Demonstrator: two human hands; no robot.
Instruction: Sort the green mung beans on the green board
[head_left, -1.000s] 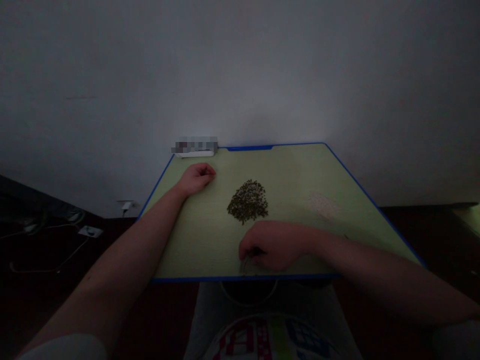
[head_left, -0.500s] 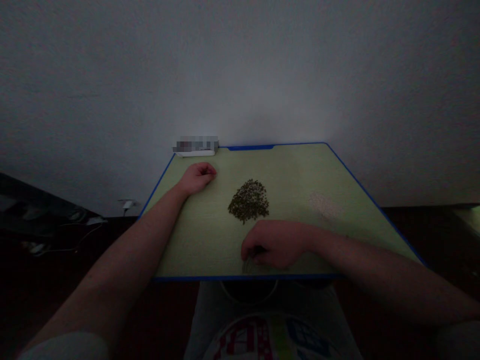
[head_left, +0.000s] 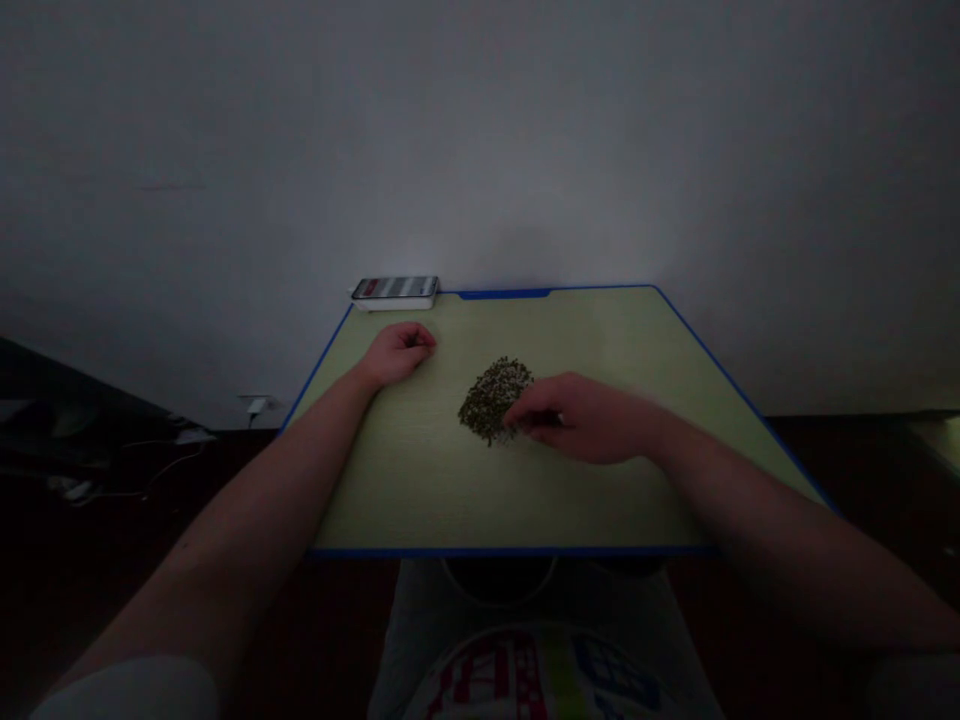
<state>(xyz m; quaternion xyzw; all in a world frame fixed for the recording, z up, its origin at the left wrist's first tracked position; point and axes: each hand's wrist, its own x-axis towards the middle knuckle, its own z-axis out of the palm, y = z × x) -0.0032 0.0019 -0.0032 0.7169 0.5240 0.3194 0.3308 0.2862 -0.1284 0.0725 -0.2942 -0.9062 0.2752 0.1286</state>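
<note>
A small heap of dark green beans [head_left: 491,395] lies in the middle of a pale green table with a blue edge [head_left: 420,500]. My right hand [head_left: 581,415] rests at the heap's right side, covering part of it, its fingers curled and pinched together at the beans. What they pinch is too small to make out. My left hand [head_left: 397,352] lies on the table to the left of the heap, loosely curled into a fist, apart from the beans.
A phone [head_left: 396,290] lies at the table's far left corner against the white wall. A round bowl rim [head_left: 499,585] shows below the table's near edge, over my lap. Cables and a plug [head_left: 255,407] lie on the dark floor at left.
My right hand has moved from the table's near edge forward to the bean heap. The left hand has stayed in place.
</note>
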